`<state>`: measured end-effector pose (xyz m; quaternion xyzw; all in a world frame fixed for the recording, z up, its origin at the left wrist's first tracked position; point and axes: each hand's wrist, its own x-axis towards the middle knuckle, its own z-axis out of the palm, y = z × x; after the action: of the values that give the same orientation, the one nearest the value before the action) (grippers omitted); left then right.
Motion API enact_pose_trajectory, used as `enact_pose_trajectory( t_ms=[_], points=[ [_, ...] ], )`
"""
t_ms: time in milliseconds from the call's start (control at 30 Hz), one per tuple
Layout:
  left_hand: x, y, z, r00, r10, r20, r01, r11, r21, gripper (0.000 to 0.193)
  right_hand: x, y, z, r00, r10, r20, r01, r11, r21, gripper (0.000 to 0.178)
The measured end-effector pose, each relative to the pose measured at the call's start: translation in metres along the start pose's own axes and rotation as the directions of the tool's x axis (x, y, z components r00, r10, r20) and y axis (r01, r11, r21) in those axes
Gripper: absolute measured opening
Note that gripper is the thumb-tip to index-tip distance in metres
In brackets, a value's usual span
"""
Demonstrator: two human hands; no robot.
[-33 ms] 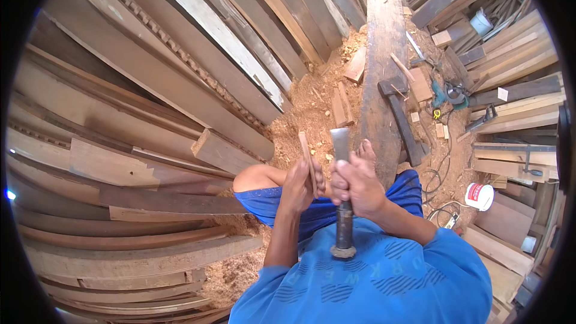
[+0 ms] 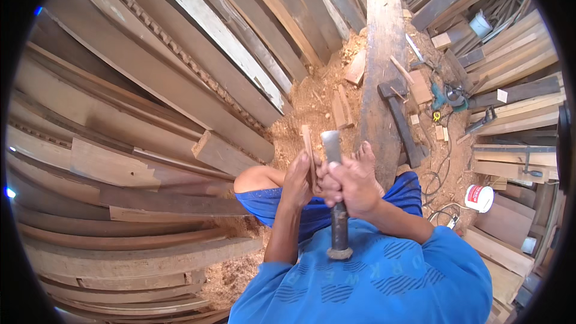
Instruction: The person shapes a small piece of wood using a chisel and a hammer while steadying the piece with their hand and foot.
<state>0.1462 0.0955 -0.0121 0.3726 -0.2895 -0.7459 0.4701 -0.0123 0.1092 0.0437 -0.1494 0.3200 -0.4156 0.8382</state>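
My right hand (image 2: 354,185) is wrapped round a wide chisel (image 2: 339,228), whose dark handle points back toward my shirt and whose flat metal blade points away from me. Its fingers hide the middle of the tool. Just left of it, my left hand (image 2: 296,183) grips a thin strip of wood (image 2: 308,147), held roughly upright with its top end sticking out above the fingers. The two hands are close together over my lap, and the blade is beside the strip. Whether the blade touches the wood I cannot tell.
A long plank (image 2: 384,42) runs away from me, with a dark mallet-like tool (image 2: 399,123) lying on it. To the right are a green power tool (image 2: 449,97), its cord and a white bucket (image 2: 479,198). Stacked boards (image 2: 138,168) fill the left; shavings (image 2: 312,99) cover the floor.
My right hand has moved left with the chisel, nearer my left hand. The wood strip's top has shifted slightly to the right and leans less.
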Motion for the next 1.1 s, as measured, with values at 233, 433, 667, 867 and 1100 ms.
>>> enact_pose_trajectory(
  t_ms=[233,433,667,867,1100],
  points=[
    [0.005,0.01,0.004,0.99,0.096,-0.102,-0.037,0.881,0.472,0.031,-0.006,0.025,0.007,0.984,0.09,0.151,-0.098,0.994,0.046,0.015],
    [-0.015,0.011,0.02,0.985,0.164,-0.063,-0.087,0.769,0.633,0.036,-0.018,0.024,0.006,0.99,0.065,0.125,-0.062,0.998,-0.022,0.016],
    [-0.052,-0.026,0.011,0.972,0.171,0.163,-0.233,0.591,0.772,0.031,-0.034,0.003,-0.017,0.98,-0.176,0.089,0.197,0.905,-0.376,0.017],
    [-0.056,-0.032,-0.017,0.983,0.045,-0.178,-0.017,0.988,0.152,0.038,-0.035,-0.026,-0.028,0.982,-0.184,-0.047,0.18,0.98,-0.082,0.016],
    [0.016,0.024,0.013,0.953,0.246,-0.177,-0.189,0.938,0.289,0.034,0.012,0.009,0.025,0.993,0.032,0.115,-0.03,0.999,-0.018,0.016]
  ],
)
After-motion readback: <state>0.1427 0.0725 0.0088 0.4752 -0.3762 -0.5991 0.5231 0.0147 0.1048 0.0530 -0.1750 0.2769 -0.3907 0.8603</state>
